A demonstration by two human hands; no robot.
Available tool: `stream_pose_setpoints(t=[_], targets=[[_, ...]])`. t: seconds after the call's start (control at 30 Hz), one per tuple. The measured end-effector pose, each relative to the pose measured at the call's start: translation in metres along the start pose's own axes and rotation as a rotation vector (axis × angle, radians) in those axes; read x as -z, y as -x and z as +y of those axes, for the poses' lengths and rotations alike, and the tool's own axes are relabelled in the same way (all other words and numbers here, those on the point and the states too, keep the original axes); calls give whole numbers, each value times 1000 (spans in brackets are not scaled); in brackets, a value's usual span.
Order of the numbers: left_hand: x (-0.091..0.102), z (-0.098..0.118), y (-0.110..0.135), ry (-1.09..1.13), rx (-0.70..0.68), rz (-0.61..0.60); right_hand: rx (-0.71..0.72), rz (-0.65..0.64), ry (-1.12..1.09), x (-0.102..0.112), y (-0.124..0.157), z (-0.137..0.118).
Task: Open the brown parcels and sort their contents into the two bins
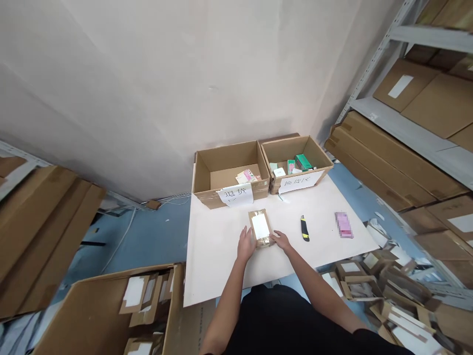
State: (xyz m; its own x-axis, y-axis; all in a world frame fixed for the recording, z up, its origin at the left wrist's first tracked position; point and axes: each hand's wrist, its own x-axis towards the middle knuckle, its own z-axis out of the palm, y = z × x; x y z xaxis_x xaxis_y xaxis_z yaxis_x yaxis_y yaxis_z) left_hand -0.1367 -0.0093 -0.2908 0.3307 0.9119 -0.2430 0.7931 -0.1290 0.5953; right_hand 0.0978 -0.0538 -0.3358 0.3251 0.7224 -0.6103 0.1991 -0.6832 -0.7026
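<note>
A small brown cardboard parcel (260,227) with a white label lies flat on the white table (218,256), just in front of me. My left hand (246,243) rests against its near left edge, fingers curled on it. My right hand (282,240) grips the near right corner. A black and yellow utility knife (304,229) lies on the table to the right of my right hand. Further right lies a pink item (344,225).
Two open cardboard boxes stand at the table's far edge, each with a paper sign: the left box (207,182) holds a few cards, the right box (318,155) small packets. A big carton (96,305) of parcels sits at lower left. Shelves (406,128) of cartons and opened packaging (391,291) lie to the right.
</note>
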Motion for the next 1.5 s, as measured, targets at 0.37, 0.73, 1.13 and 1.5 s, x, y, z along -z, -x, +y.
stream_pose_setpoints(t=[0.37, 0.73, 1.13, 1.5], targets=[[39, 17, -104, -398, -234, -462, 346, 297, 327, 73, 2, -33], [-17, 34, -71, -294, 20, -189, -76, 199, 460, 172, -38, 27], [-37, 50, -62, -98, 148, -195, -121, 18, 296, 154, -67, 44], [-44, 63, -54, -102, 134, -114, 507, -165, 358, 81, -22, -75]])
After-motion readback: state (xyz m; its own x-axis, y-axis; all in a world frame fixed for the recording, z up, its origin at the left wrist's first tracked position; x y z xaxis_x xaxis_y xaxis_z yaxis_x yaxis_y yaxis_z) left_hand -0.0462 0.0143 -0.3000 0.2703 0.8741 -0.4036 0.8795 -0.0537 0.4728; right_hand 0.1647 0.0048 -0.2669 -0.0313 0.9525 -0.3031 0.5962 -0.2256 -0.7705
